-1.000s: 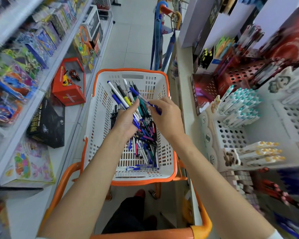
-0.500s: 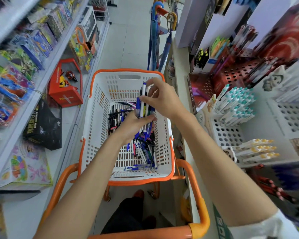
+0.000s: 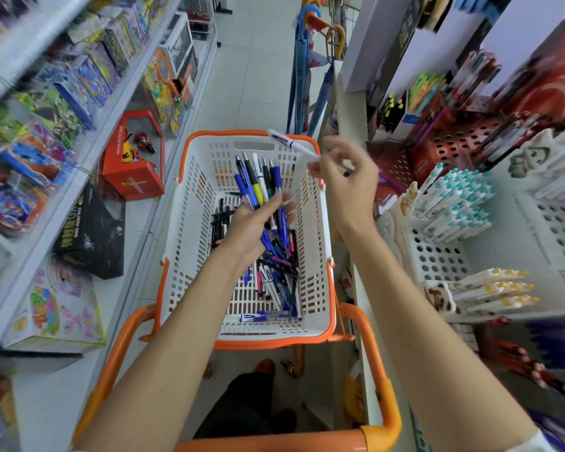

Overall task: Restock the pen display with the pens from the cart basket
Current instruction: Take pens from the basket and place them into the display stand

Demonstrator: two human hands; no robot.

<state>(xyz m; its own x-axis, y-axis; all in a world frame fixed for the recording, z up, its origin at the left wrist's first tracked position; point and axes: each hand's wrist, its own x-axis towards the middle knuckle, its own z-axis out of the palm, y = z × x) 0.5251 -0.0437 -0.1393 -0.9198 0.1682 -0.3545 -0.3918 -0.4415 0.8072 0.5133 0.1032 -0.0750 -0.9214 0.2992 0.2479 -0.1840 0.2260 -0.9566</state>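
Observation:
A white cart basket [image 3: 190, 236] with an orange rim holds a heap of loose pens [image 3: 276, 275]. Over it, my left hand [image 3: 252, 230] grips a bunch of pens [image 3: 258, 181], blue, black, white and yellow, tips pointing away from me. My right hand [image 3: 346, 181] is raised above the basket's right rim and pinches a single white and blue pen [image 3: 291, 143] that points up and left. To the right is the pen display [image 3: 437, 256], a white perforated rack with teal-capped pens [image 3: 457, 200] above and yellow-capped pens [image 3: 493, 288] below.
The orange cart handle [image 3: 274, 443] is in front of me. Toy shelves [image 3: 62, 132] line the left side of the aisle. Umbrellas [image 3: 307, 66] hang beyond the basket. A red perforated rack [image 3: 454, 141] with more pens stands behind the white display.
My right hand drew one white and blue pen out of the bunch and moved right, toward the display. My left hand keeps the bunch over the basket.

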